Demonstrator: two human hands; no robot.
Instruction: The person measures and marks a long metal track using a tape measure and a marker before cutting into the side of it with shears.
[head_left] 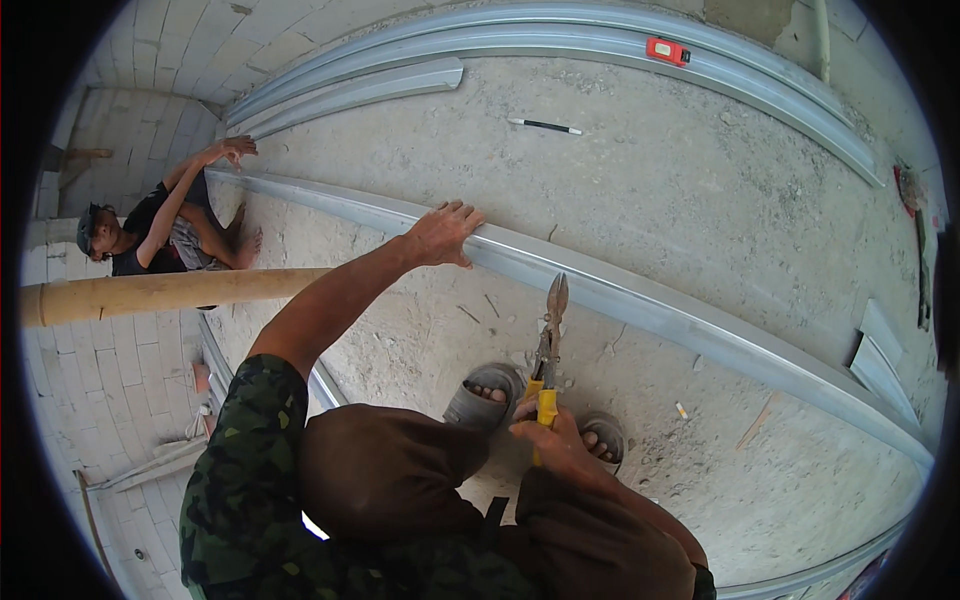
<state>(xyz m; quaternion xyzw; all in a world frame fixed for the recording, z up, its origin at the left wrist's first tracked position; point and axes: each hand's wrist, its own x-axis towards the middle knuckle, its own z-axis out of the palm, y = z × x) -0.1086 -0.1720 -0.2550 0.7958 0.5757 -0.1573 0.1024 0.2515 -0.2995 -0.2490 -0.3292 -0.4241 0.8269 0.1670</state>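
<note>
My left hand (443, 236) grips the long silver metal channel (680, 315), which runs diagonally across the concrete floor, its fingers over the top edge. My right hand (555, 440) is closed on the yellow handles of metal snips (555, 310). The snips point up toward the channel, their blade tips in front of its lower side, right of my left hand; whether they touch it I cannot tell. My sandaled feet (480, 400) stand below the channel, either side of the snips.
A co-worker (140, 235) crouches by the channel's far left end, hands near it. A bamboo pole (150, 294) crosses at left. Behind lie more channels (770, 95), a red tape measure (667, 52) and a black-and-white pen-like stick (545, 126). Metal offcuts (880, 360) lie at right.
</note>
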